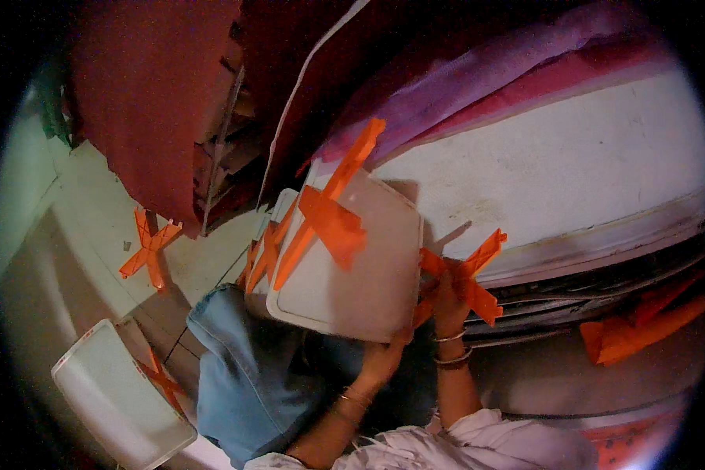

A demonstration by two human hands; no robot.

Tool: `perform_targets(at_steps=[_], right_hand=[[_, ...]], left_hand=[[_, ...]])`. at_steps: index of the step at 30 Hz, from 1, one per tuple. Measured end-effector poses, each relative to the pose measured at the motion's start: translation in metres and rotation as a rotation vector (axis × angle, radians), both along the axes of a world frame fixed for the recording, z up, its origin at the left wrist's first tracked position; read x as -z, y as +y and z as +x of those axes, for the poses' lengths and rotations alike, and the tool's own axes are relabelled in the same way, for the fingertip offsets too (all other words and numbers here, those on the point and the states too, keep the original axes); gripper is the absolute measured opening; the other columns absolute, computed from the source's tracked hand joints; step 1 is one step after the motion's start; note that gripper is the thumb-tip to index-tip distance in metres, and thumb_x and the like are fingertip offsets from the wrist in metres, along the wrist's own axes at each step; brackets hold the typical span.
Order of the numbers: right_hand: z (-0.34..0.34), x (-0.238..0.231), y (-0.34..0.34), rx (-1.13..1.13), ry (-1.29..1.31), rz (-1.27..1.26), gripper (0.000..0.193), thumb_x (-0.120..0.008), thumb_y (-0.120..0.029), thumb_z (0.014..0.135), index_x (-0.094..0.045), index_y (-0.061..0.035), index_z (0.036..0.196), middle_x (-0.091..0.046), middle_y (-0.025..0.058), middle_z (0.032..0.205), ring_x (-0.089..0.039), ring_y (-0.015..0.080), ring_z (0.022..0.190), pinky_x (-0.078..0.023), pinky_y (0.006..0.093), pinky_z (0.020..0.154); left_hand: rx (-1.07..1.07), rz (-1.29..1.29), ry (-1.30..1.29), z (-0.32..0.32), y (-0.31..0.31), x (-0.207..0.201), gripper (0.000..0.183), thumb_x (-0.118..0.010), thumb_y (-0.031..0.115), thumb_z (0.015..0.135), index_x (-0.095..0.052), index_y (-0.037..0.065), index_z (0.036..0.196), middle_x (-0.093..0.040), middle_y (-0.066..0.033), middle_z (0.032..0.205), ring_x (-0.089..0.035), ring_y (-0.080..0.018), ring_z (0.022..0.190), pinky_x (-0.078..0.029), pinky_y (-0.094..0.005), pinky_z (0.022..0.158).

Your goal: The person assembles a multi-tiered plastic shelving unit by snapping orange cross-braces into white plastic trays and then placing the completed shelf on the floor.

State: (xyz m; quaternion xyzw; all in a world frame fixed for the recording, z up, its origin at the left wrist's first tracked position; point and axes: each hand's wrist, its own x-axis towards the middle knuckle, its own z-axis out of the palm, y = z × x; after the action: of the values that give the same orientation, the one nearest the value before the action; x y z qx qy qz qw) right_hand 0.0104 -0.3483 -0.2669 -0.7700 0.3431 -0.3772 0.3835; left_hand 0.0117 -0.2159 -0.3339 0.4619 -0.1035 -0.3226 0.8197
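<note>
A whitish rectangular plastic panel point(384, 258) with rounded corners is tilted over my lap. My left hand point(384, 360) grips its lower edge near the right corner, some fingers hidden behind it. Just right of the panel, my right hand point(448, 301) is closed around an orange X-shaped plastic piece point(474, 283). Another orange cross piece point(333, 215) lies across the panel's left part, one arm reaching past its upper edge; whether it is fastened cannot be told. Behind that, at the left, a second pale panel point(282, 205) shows with an orange cross piece point(268, 254) beside it.
On the tiled floor at left lie an orange cross piece point(150, 249) and another whitish panel point(121, 399) with orange legs point(160, 376) beside it. A dark red cloth point(149, 102) hangs beyond. A white ledge point(556, 172) runs along the right, with orange pieces point(642, 321) below.
</note>
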Motion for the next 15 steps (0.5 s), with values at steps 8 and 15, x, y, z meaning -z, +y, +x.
perform_targets(at_steps=[8,15], right_hand=[[0.005,-0.006,0.008,-0.033,0.047,0.093,0.018,-0.050,-0.008,0.090,-0.050,-0.0024,0.107,-0.059,0.0055,0.073,-0.056,0.0136,0.053,-0.049,0.0259,0.050],[0.001,-0.020,0.010,-0.247,0.153,-0.043,0.039,-0.068,-0.014,0.078,-0.051,-0.0038,0.112,-0.062,0.0052,0.091,-0.060,0.0170,0.082,-0.051,0.0283,0.070]], left_hand=[[0.167,0.061,-0.042,-0.006,0.008,0.005,0.042,-0.057,0.033,0.085,-0.056,-0.002,0.108,-0.059,-0.0162,0.107,-0.053,-0.0256,0.100,-0.040,-0.0365,0.088],[0.124,0.098,0.241,0.001,0.008,-0.028,0.037,-0.061,0.020,0.078,-0.054,0.000,0.109,-0.050,-0.0131,0.113,-0.047,-0.0262,0.102,-0.037,-0.0370,0.091]])
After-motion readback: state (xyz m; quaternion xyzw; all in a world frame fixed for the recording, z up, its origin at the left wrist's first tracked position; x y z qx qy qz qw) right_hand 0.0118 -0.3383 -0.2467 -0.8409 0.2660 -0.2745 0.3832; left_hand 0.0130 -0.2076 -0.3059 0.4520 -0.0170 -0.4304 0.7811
